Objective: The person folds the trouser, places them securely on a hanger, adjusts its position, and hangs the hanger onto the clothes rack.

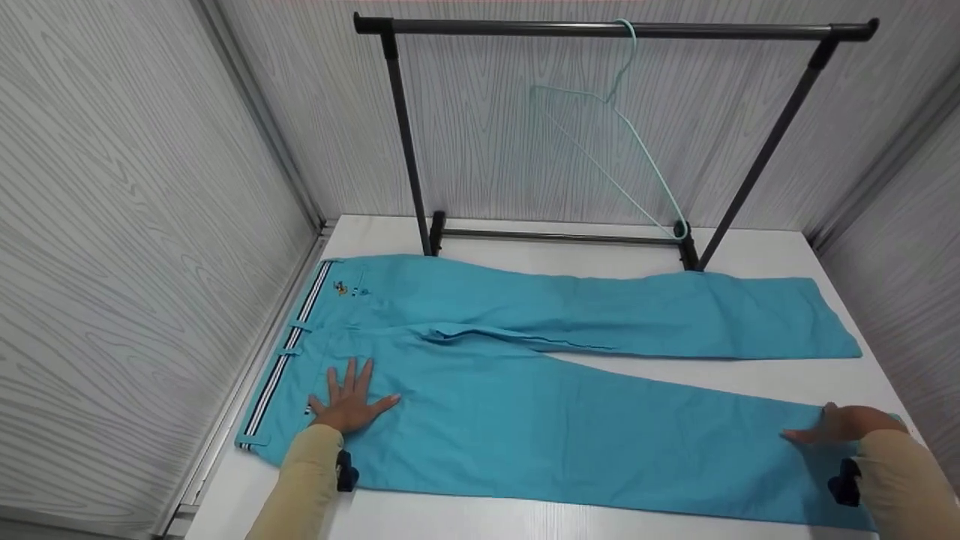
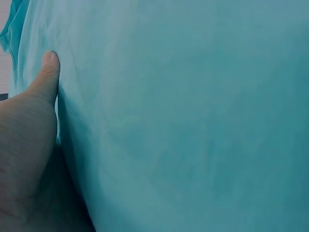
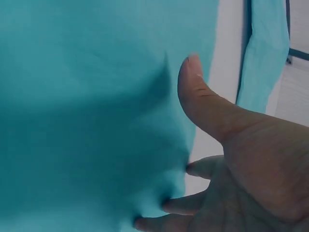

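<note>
Turquoise trousers (image 1: 480,420) lie flat across the white table, waistband (image 1: 281,360) to the left and both legs stretched to the right. A striped band runs along the waist, with belt loops and a small embroidered figure near the far corner. My left hand (image 1: 349,405) rests on the near side below the waistband, fingers spread. Over the hem end of the near leg is my right hand (image 1: 847,426), its thumb raised off the fabric. In the right wrist view, the fingertips (image 3: 171,205) touch the cloth by the leg's edge.
A black garment rack (image 1: 525,30) stands at the back of the table, its feet just behind the trousers. From its bar hangs a pale green wire hanger (image 1: 637,142). Grey wood-patterned panels (image 1: 135,225) enclose the left, back and right sides.
</note>
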{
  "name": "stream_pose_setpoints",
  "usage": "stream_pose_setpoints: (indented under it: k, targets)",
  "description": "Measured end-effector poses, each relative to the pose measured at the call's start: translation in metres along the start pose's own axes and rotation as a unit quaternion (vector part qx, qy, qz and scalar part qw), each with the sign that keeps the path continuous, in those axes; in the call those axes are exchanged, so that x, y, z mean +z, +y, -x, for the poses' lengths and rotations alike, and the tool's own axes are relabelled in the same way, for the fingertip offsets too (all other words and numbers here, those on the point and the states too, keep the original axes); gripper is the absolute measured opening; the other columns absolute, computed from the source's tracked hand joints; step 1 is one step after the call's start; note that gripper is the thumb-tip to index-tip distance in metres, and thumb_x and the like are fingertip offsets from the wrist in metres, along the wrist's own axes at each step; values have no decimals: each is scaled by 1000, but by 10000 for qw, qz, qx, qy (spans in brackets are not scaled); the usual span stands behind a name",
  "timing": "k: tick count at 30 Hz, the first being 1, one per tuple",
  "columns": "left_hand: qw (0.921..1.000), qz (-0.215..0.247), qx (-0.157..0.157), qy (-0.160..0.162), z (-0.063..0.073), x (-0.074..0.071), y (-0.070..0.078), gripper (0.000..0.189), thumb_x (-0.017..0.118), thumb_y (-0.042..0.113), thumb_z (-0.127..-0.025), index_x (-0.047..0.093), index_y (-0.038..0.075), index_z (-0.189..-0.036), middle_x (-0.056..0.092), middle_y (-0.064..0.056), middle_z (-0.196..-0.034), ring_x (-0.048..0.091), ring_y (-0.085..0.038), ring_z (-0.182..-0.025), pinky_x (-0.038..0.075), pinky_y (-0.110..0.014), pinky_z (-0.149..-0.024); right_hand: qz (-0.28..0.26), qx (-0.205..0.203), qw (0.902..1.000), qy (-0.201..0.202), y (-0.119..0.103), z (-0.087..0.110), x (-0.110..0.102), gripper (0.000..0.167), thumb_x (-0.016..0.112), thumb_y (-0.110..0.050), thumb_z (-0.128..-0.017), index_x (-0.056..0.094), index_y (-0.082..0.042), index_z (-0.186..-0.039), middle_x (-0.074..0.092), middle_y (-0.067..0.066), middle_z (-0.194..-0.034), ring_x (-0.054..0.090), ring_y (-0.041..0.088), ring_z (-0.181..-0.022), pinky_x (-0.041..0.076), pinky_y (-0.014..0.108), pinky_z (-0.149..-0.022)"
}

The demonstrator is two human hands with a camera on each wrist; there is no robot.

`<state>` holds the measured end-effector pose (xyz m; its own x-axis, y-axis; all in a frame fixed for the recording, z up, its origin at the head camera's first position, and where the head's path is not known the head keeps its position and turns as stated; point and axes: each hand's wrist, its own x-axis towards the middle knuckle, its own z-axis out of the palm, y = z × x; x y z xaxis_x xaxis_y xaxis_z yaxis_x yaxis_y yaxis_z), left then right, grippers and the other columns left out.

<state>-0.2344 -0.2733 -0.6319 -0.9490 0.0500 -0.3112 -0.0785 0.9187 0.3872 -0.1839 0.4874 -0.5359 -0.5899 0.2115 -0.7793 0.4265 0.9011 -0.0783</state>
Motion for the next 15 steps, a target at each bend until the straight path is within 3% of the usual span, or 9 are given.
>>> stream_pose_setpoints:
  k: [2,7,10,15]
  targets:
    - [10000,42,35,27,1,0,1,107,42,81,-74,-4,21,-150,-18,-11,-153,-30,-40,-130,-19,-75,-81,502,-352,9975,352,1,-4,7,126,52,-72,-77,-4,30,-127,13,55,-123,22,63,-117,26,64,-96]
    - [9998,193,42,95,1,5,6,107,41,81,-73,-4,21,-150,-16,-11,-153,-30,-39,-131,-19,-75,-82,171,-117,9943,1048,9,-17,14,134,52,-77,-72,-14,26,-127,5,58,-121,18,68,-115,27,66,-93]
    - [9998,184,-33,82,5,4,6,107,42,81,-74,-4,21,-150,-17,-11,-153,-30,-39,-131,-20,-74,-82,-92,-466,9897,1351,16,-30,18,133,50,-76,-74,-17,27,-126,-9,57,-122,3,73,-112,19,71,-93]
    - [9999,150,-67,20,11,-8,9,105,43,79,-76,-4,20,-150,-18,-13,-153,-30,-40,-130,-22,-73,-82,-432,-984,9797,1694,27,-48,25,129,50,-71,-78,-18,27,-125,-13,54,-124,-7,75,-109,12,74,-92]
